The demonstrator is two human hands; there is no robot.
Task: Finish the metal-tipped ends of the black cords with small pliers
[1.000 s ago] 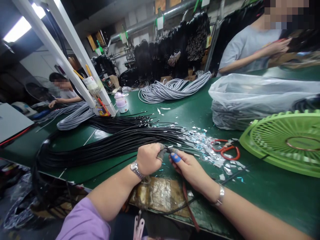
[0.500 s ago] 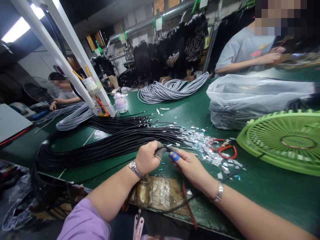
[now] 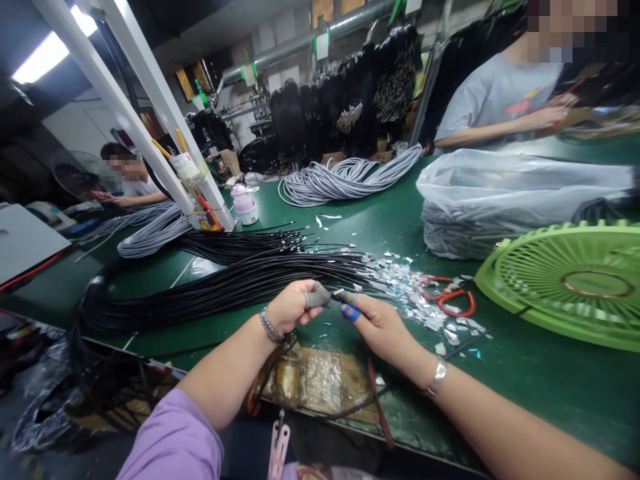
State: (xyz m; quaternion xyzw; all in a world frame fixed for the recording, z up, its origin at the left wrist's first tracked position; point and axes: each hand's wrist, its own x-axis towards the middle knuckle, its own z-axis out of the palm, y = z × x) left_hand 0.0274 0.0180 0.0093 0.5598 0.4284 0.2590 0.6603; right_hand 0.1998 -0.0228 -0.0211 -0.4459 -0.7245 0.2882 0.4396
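A: so what's being held?

B: A black cable [image 3: 337, 295], short pale tip showing. It's up over the desk [image 3: 550, 387], in from the near edge, around the middle.

A: both hands on it?

B: Yep. Left hand [image 3: 295, 307] and right hand [image 3: 383, 327] both pinch it, fingertips nearly meeting. There are grey wraps [image 3: 316, 299] on the left fingers and a blue wrap [image 3: 350, 312] on the right thumb. Exact finger placement is too small for me to tell.

A: and close by?

B: Brown taped-up board [image 3: 330, 380] right at the near edge. Beyond the hands there's a fat bundle of black cables [image 3: 200, 293], draped over the near edge on the left, its ends pointing into a mess of white and blue scraps [image 3: 410, 287]. Red-handled scissors [image 3: 465, 305] lie among those.

A: further out?

B: Green fan [image 3: 597, 284] toward the right edge, cloudy plastic bag [image 3: 500, 180] behind it. Grey cable coil [image 3: 340, 183] near the far edge, little purple-and-white bottle [image 3: 245, 205] beside the white posts [image 3: 156, 87].

A: anyone around?

B: Two people: one in a grey tee [image 3: 493, 100] past the far edge, on the right, another person [image 3: 135, 190] way off left.
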